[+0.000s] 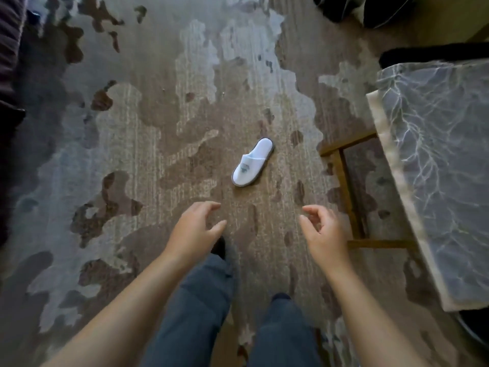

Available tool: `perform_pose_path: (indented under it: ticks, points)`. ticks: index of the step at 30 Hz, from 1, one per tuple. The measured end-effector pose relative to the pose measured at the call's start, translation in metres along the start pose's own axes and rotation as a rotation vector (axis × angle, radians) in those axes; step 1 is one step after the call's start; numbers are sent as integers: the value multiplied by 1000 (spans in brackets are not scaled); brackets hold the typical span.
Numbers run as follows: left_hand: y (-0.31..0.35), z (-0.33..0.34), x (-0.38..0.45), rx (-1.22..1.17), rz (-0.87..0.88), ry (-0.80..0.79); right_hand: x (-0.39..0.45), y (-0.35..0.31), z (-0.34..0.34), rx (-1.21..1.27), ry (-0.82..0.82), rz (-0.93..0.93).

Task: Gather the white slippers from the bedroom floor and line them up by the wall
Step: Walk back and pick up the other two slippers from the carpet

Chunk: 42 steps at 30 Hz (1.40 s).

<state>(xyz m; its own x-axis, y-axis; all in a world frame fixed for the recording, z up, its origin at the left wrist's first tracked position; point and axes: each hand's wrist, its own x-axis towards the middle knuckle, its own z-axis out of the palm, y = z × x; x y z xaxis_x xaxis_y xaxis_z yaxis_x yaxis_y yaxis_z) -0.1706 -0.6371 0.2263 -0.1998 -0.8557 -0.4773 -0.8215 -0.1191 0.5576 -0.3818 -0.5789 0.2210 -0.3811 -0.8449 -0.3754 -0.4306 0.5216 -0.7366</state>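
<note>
One white slipper (252, 162) is lying alone on the patterned carpet (137, 144), toe pointing back toward the person, just left of a marble-topped table (444, 165). Both hands are hovering short of it: the left hand (194, 230) and right hand (321, 230) are each keeping a loose, open grip, fingers curled, holding nothing.
</note>
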Motion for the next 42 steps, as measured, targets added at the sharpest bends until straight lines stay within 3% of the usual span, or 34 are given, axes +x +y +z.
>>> perform_pose_path:
  ticks: [8, 15, 21, 27, 33, 37, 42]
  points:
    - [-85, 116, 199, 165, 105, -152, 138, 130, 126, -71, 46, 119]
    - [-182, 270, 359, 218, 125, -90, 234, 300, 250, -133, 114, 217]
    - [-229, 342, 463, 302, 163, 38, 283, 396, 331, -239, 129, 351]
    - [-235, 358, 473, 379, 86, 34, 282, 406, 340, -306, 102, 346]
    - [-218, 350, 434, 297, 105, -58, 283, 394, 308, -170, -25, 364]
    - [-195, 341, 379, 261, 230, -174, 262, 378, 271, -65, 129, 372]
    - [-139, 363, 331, 268, 462, -374, 192, 385, 227, -32, 292, 524]
